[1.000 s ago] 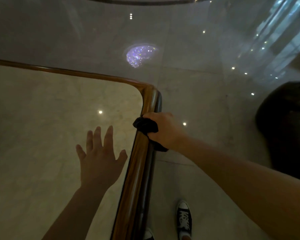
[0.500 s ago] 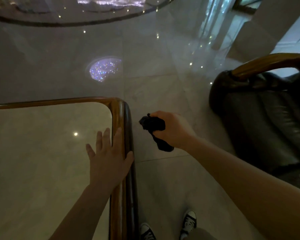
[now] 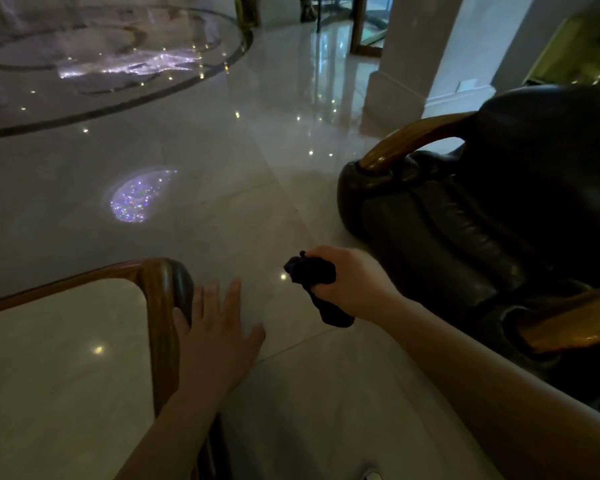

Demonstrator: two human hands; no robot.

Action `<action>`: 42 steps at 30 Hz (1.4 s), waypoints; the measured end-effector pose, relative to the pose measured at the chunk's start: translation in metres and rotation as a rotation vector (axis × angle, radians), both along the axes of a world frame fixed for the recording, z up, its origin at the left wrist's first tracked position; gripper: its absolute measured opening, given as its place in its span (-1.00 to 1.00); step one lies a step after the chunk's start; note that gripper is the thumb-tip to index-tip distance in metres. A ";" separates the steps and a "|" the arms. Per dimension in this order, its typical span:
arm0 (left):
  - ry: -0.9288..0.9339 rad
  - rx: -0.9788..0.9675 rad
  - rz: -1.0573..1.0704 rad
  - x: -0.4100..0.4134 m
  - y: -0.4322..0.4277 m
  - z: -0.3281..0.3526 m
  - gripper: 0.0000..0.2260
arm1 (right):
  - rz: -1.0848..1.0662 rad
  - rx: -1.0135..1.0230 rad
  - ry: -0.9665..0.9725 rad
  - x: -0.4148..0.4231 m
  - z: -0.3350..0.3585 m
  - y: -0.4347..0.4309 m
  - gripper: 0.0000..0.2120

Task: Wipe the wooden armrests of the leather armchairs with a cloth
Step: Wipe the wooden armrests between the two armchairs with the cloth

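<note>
cloth (image 3: 312, 275): dark, small, bunched into a wad; one tail hangs down below the fist. held in r hand (image 3: 352, 284), out over the polished floor (image 3: 257, 161), btwn the table and the armchair, touching neither.

armchair (image 3: 482, 216): dark leather, glossy, padded folds, at right of view. far wooden armrest (image 3: 409, 140): brown, curved, shiny, arcs from the front of the leather arm up to the chair back. near wooden armrest (image 3: 568, 323): same brown wood, only part in view at right edge, lit w/ a highlight along the top.

r hand: fist closed round the cloth, knuckles up, forearm reaching in from lower right, passing just in front of the chair.

l hand (image 3: 219, 327): open wide, fingers spread and straight, palm down, holding nothing. its inner edge lies at the rounded corner of the table's wooden rim (image 3: 160, 306); whether it presses on the rim or hovers just above, cannot tell. rest of hand is out past the rim, over floor.

table top (image 3: 66, 358): pale stone, light spots reflected in it. floor also shows reflected ceiling lights.
</note>
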State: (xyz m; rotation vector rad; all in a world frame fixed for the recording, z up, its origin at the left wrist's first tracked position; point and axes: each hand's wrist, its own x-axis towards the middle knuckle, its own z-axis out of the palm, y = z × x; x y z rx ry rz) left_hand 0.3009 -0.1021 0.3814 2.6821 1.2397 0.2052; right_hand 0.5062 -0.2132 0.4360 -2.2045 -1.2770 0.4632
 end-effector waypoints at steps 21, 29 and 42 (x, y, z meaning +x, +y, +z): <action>-0.001 -0.004 -0.291 0.183 -0.111 0.015 -0.32 | -0.392 0.024 -0.020 0.135 0.027 -0.185 -0.53; 0.044 -0.019 -0.484 0.250 -0.121 0.015 -0.29 | -0.618 -0.001 -0.021 0.158 0.022 -0.223 -0.49; 0.110 -0.075 -0.944 0.358 -0.154 -0.005 -0.29 | -1.086 0.015 0.022 0.148 0.001 -0.282 -0.43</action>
